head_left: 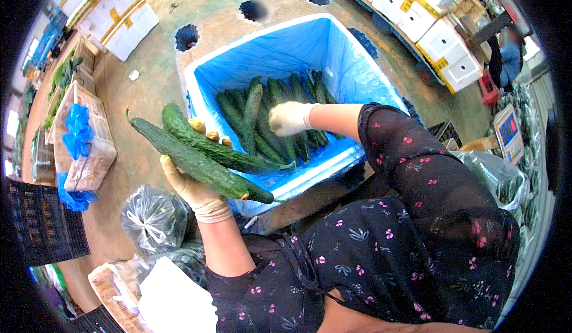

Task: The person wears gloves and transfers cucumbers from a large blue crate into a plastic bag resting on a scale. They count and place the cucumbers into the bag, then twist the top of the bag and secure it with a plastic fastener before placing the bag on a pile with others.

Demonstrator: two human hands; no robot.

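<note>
My left hand (199, 190), in a pale glove, is closed around two long dark green cucumbers. One cucumber (187, 157) lies across the palm; the other cucumber (208, 145) rests behind it, against the fingertips. Both are held over the left front rim of a white box (193, 79) lined with blue plastic film (268, 53). Inside it, my gloved right hand (289, 118) is curled down over a cucumber (265, 115) that looks blurred; its fingertips are partly hidden. Several more cucumbers (235, 121) lie side by side in the box.
White foam boxes (122, 26) stand at the far left, and more foam boxes (450, 56) are stacked far right. Left of me are a pale crate (89, 160) with blue bags and a tied clear bag (155, 217). A scale display (509, 133) stands at right; a person (510, 56) is beyond.
</note>
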